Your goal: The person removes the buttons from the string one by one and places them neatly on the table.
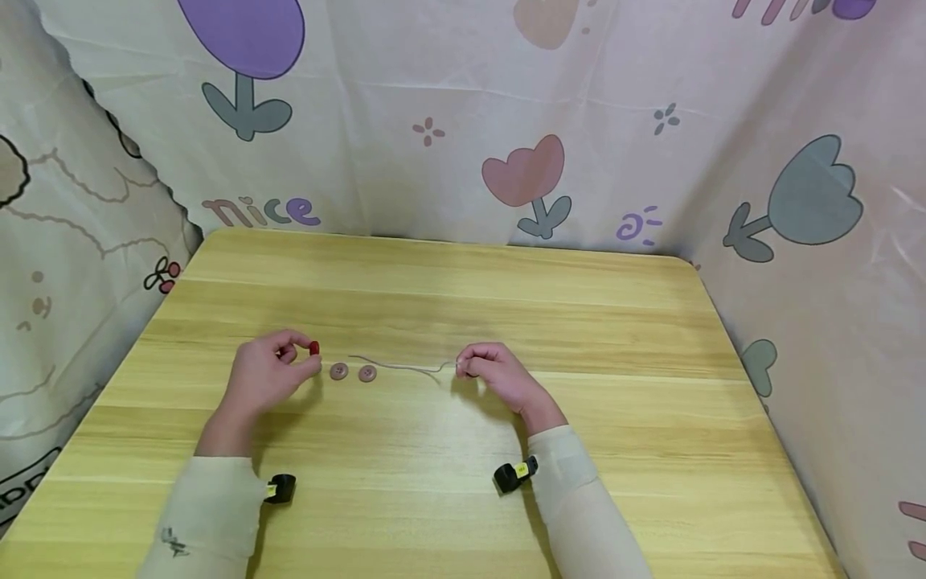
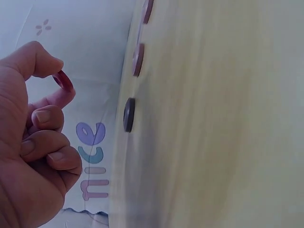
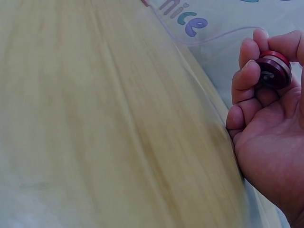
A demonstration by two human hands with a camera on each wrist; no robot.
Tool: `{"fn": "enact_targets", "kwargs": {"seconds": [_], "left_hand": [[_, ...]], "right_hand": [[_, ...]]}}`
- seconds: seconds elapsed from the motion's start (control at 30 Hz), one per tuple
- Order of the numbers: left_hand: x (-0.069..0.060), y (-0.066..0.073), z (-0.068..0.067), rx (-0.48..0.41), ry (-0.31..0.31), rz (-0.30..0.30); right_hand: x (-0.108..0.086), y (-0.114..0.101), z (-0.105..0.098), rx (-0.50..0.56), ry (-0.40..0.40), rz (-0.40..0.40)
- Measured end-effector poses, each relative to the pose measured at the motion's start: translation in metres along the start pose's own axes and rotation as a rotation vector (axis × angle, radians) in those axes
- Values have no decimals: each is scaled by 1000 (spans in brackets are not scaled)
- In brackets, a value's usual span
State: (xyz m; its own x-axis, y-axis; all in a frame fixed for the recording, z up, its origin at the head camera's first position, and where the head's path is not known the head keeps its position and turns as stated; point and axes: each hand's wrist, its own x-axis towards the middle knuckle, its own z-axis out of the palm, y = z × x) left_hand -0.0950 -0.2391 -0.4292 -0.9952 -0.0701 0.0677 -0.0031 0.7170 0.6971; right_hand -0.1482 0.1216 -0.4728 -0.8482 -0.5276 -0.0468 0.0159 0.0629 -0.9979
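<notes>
While a red button point(image 1: 314, 347) sits pinched between the thumb and forefinger of a person's left hand point(image 1: 269, 375), the right hand point(image 1: 499, 375) grips a button stack point(image 3: 274, 71) at one end of a thin string point(image 1: 405, 368).

The work looks partway along: the button stack appears already strung, while the red button is held apart from the string's far end and two brown buttons point(image 1: 367, 373) lie loose on the wood-grain tabletop point(image 1: 405, 466). The left wrist view shows three buttons down, a dark button point(image 2: 129, 115) nearest, against the head view's two; only the right wrist view reveals the stack's red, pale and dark layers.
</notes>
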Motion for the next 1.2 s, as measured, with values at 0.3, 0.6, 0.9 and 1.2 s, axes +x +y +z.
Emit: {"fn": "enact_targets", "kwargs": {"seconds": [0.3,0.6,0.9,1.2], "left_hand": [[-9,4,11,28,-59,50],[-13,10,19,13,-146,41],[-17,12,26,64,-273,77],[-18,12,32,111,-325,131]], "right_hand": [[0,0,0,3,3,0],[0,1,1,-2,14,-18],[-1,1,1,2,10,-15],[-1,1,0,2,19,-18]]}}
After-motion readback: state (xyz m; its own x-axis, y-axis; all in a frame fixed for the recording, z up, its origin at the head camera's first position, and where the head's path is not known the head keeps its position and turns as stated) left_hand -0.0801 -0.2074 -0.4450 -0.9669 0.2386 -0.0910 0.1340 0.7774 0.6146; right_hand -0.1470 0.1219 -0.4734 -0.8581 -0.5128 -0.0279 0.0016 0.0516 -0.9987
